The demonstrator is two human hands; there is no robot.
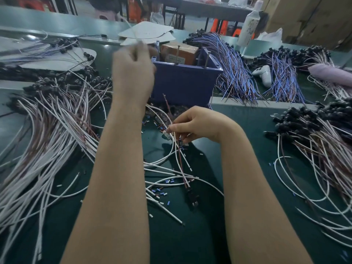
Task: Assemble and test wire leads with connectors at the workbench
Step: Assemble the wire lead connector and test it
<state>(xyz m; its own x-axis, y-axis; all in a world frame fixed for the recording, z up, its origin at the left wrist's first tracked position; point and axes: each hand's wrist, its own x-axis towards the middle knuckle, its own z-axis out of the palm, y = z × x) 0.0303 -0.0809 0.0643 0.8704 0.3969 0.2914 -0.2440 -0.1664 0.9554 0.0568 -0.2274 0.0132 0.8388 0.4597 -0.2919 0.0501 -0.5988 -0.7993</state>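
— So, item one: what do we log for our left hand (pixel 133 69)?

— Raised above the dark green bench (pixel 209 235), in front of the blue bin (pixel 182 84). It is blurred, fingers closed together at the top, pinching a thin white wire (pixel 131 28) that runs up and away from the fist.

— Item two, our right hand (pixel 194 124)?

— Low, near the middle of the bench. Thumb and fingertips pressed together on a small pale connector (pixel 165 133), with a white lead (pixel 172 149) and a reddish-brown lead (pixel 167 105) passing through the same pinch. The brown lead sticks up past the knuckles; the white one loops down onto the bench.

— Loose stock?

— Left of us, a large fan of white and brown leads (pixel 47 140) with black ends at the far side. Right of us, a second heap of white and brown leads (pixel 314 145), black ends clustered on top. Between our forearms, a tangle of loose white wires (pixel 165 178) and scattered short sleeve pieces (pixel 162 189), blue and white.

— Behind the bin?

— Two bundles of blue and purple leads (pixel 234 69), a white handheld device (pixel 263 74) lying between them, and a white bottle (pixel 248 25) standing upright. Inside the bin, a brown box (pixel 179 52); we cannot read its label.
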